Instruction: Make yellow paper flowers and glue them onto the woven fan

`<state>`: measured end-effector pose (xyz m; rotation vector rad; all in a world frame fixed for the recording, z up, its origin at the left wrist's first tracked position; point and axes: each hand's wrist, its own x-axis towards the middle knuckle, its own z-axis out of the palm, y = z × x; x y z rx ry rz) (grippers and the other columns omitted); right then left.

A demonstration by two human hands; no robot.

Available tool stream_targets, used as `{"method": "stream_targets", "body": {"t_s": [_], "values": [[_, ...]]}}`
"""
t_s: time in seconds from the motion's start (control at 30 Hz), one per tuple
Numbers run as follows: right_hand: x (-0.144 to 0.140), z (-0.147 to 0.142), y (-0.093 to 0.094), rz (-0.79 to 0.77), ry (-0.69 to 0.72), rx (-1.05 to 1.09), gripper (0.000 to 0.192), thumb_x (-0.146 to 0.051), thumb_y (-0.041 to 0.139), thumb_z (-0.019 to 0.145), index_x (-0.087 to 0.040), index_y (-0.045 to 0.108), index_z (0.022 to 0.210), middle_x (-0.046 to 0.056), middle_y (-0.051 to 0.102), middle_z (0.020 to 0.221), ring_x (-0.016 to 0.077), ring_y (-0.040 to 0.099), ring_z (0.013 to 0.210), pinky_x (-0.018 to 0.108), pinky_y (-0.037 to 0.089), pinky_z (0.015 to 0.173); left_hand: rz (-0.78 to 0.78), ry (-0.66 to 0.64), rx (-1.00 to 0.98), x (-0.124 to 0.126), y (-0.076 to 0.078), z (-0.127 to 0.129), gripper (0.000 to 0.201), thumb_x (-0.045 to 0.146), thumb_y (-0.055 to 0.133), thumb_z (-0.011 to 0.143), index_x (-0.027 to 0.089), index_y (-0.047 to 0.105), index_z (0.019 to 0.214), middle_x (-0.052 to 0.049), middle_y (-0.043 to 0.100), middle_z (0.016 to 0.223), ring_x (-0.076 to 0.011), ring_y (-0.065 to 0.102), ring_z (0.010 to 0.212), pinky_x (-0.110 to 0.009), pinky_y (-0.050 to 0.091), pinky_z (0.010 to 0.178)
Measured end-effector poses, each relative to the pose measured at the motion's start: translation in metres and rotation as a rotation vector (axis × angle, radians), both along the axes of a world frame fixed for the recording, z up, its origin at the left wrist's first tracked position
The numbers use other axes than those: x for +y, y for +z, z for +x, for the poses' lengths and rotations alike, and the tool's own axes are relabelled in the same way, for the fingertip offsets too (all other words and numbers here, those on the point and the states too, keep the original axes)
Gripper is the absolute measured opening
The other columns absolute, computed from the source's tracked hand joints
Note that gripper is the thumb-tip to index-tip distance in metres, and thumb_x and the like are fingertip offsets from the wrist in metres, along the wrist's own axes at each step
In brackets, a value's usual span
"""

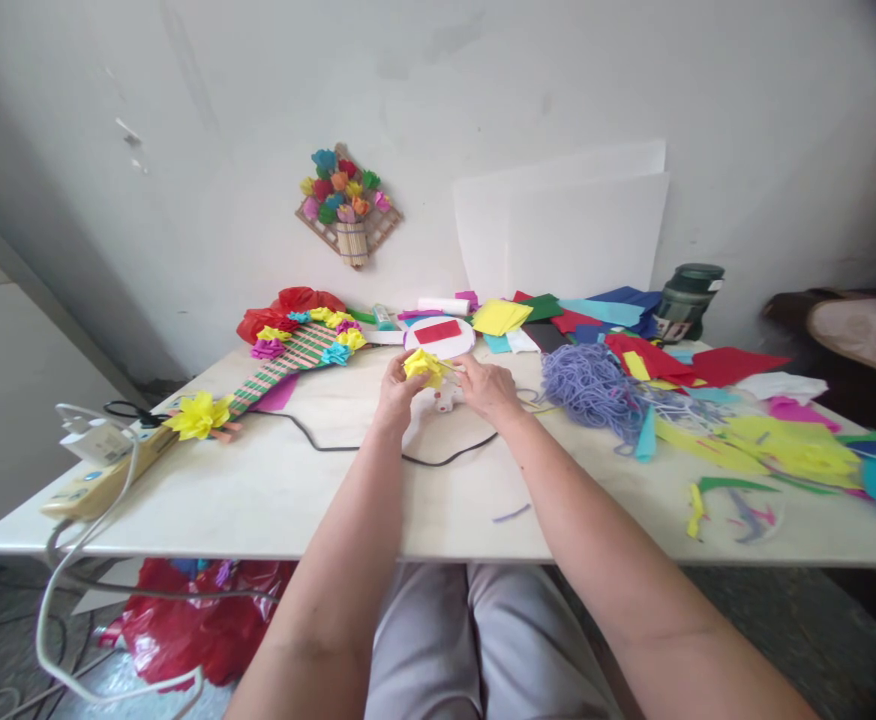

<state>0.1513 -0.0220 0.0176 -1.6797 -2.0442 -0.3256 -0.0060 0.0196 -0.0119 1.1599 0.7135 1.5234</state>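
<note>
A crumpled yellow paper flower (424, 369) is between the fingers of my left hand (395, 392), above the middle of the table. My right hand (489, 388) is closed in a pinch on a thin pale stick (449, 369) that reaches toward the flower; whether the two touch I cannot tell. Under the hands lies a white object with reddish marks (445, 400), partly hidden. Just behind them is a white oval piece with a purple edge (459, 345), a red rectangle (438, 331) on it.
Left on the table (258, 510) lies a striped, flower-trimmed craft piece (280, 368) beside a power strip (100, 478). A black cord (318, 448) crosses the middle. To the right are purple yarn (592, 390), coloured paper sheets (502, 317), scraps and a dark green jar (687, 303).
</note>
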Motion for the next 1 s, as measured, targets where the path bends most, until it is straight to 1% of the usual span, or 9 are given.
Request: {"method": "stream_targets", "body": {"t_s": [0.17,0.4,0.53,0.73,0.9,1.0], "values": [[-0.0015,-0.0004,0.0016,-0.001,0.018,0.026,0.029,-0.031,0.038,0.092,-0.024,0.059,0.112,0.005,0.073,0.092,0.0202,0.066,0.082,0.026,0.036,0.064,-0.019,0.046,-0.028,0.0008,0.0019,-0.0020,0.060,0.024,0.074,0.051,0.019,0.054,0.108,-0.005,0.062,0.102,-0.0185,0.060,0.089,-0.030,0.047,0.075],[-0.0018,-0.0003,0.0008,0.028,0.071,0.056,0.027,-0.026,0.040,0.091,-0.024,0.063,0.106,0.004,0.071,0.103,0.0183,0.064,0.088,0.025,0.036,0.065,-0.013,0.060,-0.030,0.0025,0.0018,-0.0026,0.060,0.027,0.073,0.050,0.020,0.055,0.107,-0.006,0.062,0.103,-0.0200,0.060,0.094,-0.032,0.047,0.079],[-0.0001,-0.0001,-0.0015,0.056,0.083,0.066,0.028,-0.026,0.041,0.091,-0.024,0.065,0.105,0.003,0.072,0.101,0.0181,0.064,0.088,0.025,0.036,0.065,-0.019,0.072,-0.056,0.0026,0.0023,-0.0030,0.061,0.025,0.074,0.049,0.019,0.054,0.107,-0.006,0.063,0.103,-0.0209,0.060,0.094,-0.033,0.047,0.080],[0.0013,-0.0005,-0.0023,0.053,0.054,0.064,0.029,-0.029,0.040,0.091,-0.023,0.067,0.101,0.005,0.073,0.093,0.0189,0.064,0.082,0.026,0.036,0.063,-0.025,0.078,-0.106,0.0047,0.0021,-0.0053,0.059,0.023,0.073,0.049,0.020,0.054,0.104,-0.005,0.061,0.103,-0.0202,0.059,0.095,-0.033,0.047,0.080],[0.0012,0.0000,-0.0024,0.066,0.080,0.067,0.029,-0.027,0.041,0.091,-0.023,0.067,0.101,0.004,0.072,0.095,0.0183,0.064,0.083,0.025,0.036,0.064,0.003,0.068,-0.112,0.0033,0.0032,-0.0065,0.062,0.026,0.075,0.049,0.021,0.055,0.107,-0.005,0.061,0.101,-0.0202,0.060,0.094,-0.034,0.047,0.081],[0.0015,0.0005,-0.0025,0.082,0.098,0.065,0.028,-0.026,0.041,0.091,-0.022,0.067,0.101,0.004,0.072,0.098,0.0176,0.063,0.085,0.025,0.036,0.065,-0.010,0.074,-0.135,0.0023,0.0043,-0.0065,0.063,0.024,0.075,0.048,0.021,0.055,0.109,-0.004,0.062,0.099,-0.0203,0.060,0.093,-0.033,0.046,0.080]]}}
